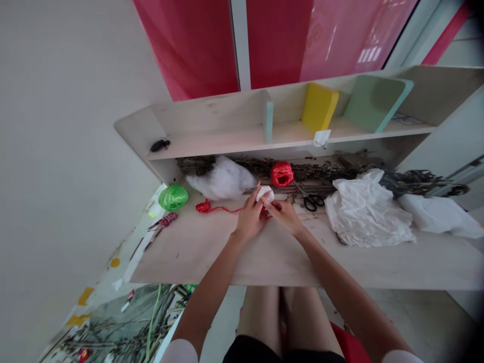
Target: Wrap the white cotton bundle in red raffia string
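Both my left hand (249,218) and my right hand (285,216) pinch a small white wad of cotton wadding (265,193) above the pale wooden tabletop (227,262). A thin red twine strand (221,209) runs from a small tangle on the table towards my hands, and its end is hidden beneath them. Just beyond my fingers sits a red twine ball (282,174). Black-handled scissors (312,201) lie to the right of my right hand. A larger heap of white cotton wadding (221,179) lies to the left.
A green twine ball (173,197) and a small red-and-white bundle (163,220) lie at the left. Dried twigs (302,170) line the back, with white plastic sheets (366,209) at right. Above stands a pale shelf (227,141) holding a black object (160,144) and coloured boards.
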The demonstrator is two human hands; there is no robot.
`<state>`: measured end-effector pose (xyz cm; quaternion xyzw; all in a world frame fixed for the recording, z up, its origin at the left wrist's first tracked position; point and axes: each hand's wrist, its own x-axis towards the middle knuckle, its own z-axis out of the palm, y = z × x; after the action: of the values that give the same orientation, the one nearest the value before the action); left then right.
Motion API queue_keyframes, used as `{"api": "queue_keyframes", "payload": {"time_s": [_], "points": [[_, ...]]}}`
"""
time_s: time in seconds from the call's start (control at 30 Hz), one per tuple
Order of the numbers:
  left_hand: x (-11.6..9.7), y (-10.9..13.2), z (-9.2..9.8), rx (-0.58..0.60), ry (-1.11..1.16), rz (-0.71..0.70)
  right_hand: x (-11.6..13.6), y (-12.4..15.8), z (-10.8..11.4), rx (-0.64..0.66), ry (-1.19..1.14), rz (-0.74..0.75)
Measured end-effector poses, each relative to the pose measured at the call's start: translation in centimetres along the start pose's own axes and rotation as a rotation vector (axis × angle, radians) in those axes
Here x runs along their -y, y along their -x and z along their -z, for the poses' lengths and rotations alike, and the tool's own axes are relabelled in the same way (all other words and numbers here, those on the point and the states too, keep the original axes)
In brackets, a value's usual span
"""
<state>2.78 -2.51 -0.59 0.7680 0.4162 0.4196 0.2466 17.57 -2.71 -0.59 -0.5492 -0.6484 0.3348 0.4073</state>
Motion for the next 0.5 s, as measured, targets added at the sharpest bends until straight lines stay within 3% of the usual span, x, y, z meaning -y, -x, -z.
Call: {"api": "queue_keyframes", "payload": {"time_s": [0.17,0.3,0.37,0.5], "points": [[-0.9,0.5,-0.8,0.008,0.253,-0.056,-0.2,0.0,-0.4,-0.031,-0.005,-0.05],[-1.5,0.9,-1.1,0.065,0.376,-0.003,-0.8,-0.3,-0.5,-0.033,-0.061,-0.085],[-1.6,0.7,-1.1,0.007,0.486,0.04,-0.8,-0.5,-0.3,-0.076,-0.133,-0.098],[-1.3,-0.5,-0.5,-0.267,0.65,0.213,-0.5,-0.8,0.4,-0.099,-0.29,-0.177]]}}
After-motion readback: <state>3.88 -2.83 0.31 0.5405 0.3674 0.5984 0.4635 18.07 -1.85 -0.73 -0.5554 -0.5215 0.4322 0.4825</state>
